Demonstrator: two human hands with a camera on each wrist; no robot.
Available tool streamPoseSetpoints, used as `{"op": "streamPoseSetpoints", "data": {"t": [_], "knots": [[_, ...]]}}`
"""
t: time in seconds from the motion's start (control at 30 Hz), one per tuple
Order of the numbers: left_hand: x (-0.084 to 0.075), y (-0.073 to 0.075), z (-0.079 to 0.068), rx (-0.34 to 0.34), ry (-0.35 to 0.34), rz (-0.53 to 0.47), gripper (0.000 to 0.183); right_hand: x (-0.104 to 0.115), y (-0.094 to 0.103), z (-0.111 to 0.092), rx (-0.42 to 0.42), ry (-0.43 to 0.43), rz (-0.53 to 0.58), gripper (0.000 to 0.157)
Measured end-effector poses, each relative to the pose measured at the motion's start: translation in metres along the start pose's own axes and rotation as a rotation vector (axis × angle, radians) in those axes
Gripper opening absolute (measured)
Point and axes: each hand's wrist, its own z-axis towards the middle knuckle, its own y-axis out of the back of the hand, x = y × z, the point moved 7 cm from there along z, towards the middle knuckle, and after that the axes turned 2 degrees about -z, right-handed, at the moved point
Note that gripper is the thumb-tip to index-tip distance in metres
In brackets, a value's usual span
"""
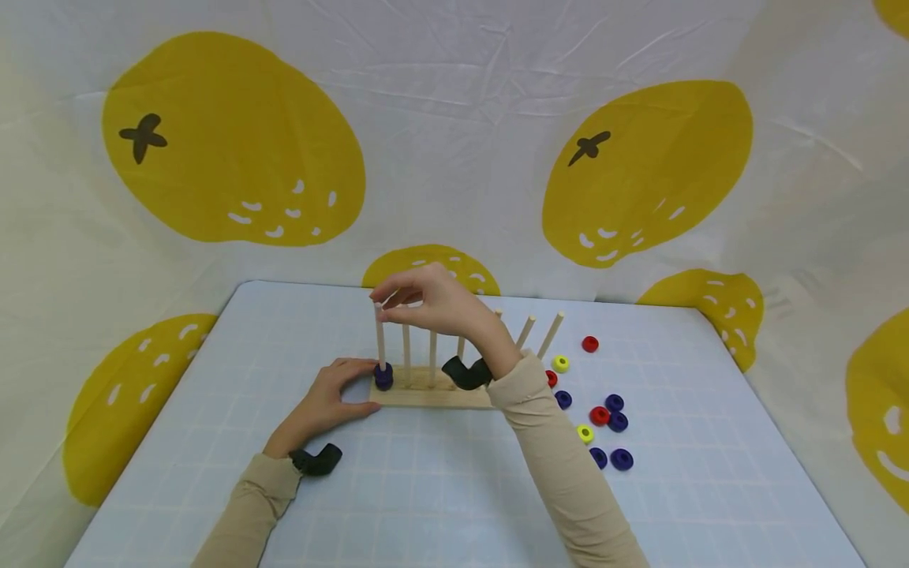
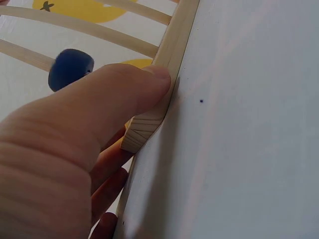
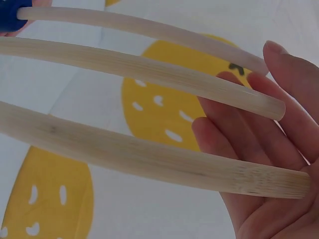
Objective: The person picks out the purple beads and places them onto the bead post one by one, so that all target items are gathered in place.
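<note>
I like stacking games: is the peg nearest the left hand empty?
Not empty: at least one blue ring sits low around that peg, its bare shaft rising above.

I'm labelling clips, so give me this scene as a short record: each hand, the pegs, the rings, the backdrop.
left hand: grips the left end of the wooden base
right hand: at the top of the leftmost peg, holding no ring; contact with the peg unclear
on that peg: dark blue rings, low down
other pegs: bare where visible
loose rings: red, yellow and dark blue, on the table to the person's right
backdrop: white, printed with yellow fruit shapes
</note>
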Motion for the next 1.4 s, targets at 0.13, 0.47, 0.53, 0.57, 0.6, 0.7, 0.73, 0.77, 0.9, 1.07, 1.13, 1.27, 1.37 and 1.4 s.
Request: {"op": "streamPoseSetpoints", "data": {"t": [0.13,0.47,0.53,0.57,0.6,0.7,0.73,0.77,0.9,1.07,1.13,1.27,1.37,1.4], "knots": [[0.000,-0.001,0.001,0.001,0.006,0.007,0.062,0.000,0.003,-0.001,-0.017,0.013,-0.002,0.022],[0.002,-0.002,-0.001,-0.007,0.009,0.006,0.061,0.008,0.025,-0.006,-0.210,0.069,0.109,0.017],[0.002,-0.002,-0.001,-0.011,-0.001,0.007,0.061,0.014,0.030,-0.010,-0.235,0.078,0.096,0.017],[0.002,-0.002,-0.001,-0.012,-0.011,0.014,0.061,0.017,0.032,-0.012,-0.244,0.083,0.083,0.017],[0.001,-0.002,-0.001,-0.016,-0.020,0.014,0.061,0.020,0.034,-0.013,-0.253,0.088,0.074,0.017],[0.000,0.000,0.000,-0.027,-0.043,0.010,0.063,0.029,0.040,-0.021,-0.276,0.119,0.029,0.016],[-0.001,0.000,0.000,-0.031,-0.052,0.012,0.063,0.032,0.041,-0.024,-0.284,0.133,0.019,0.016],[-0.002,0.000,0.000,-0.035,-0.061,0.013,0.063,0.035,0.043,-0.027,-0.292,0.147,0.008,0.016],[-0.003,0.001,0.001,-0.039,-0.076,0.013,0.064,0.044,0.049,-0.040,-0.333,0.193,-0.031,0.015],[-0.004,0.001,0.000,-0.029,-0.063,0.009,0.064,0.050,0.056,-0.060,-0.390,0.205,-0.057,0.018],[-0.003,0.001,0.000,-0.021,-0.047,0.008,0.064,0.051,0.058,-0.070,-0.412,0.204,-0.070,0.021],[-0.003,0.001,0.000,-0.013,-0.028,0.004,0.064,0.052,0.063,-0.087,-0.450,0.207,-0.099,0.025],[-0.002,0.000,0.000,-0.011,-0.031,0.004,0.064,0.052,0.066,-0.100,-0.478,0.217,-0.106,0.028],[-0.002,0.000,0.000,-0.011,-0.033,0.005,0.064,0.051,0.067,-0.103,-0.489,0.219,-0.108,0.029]]}}
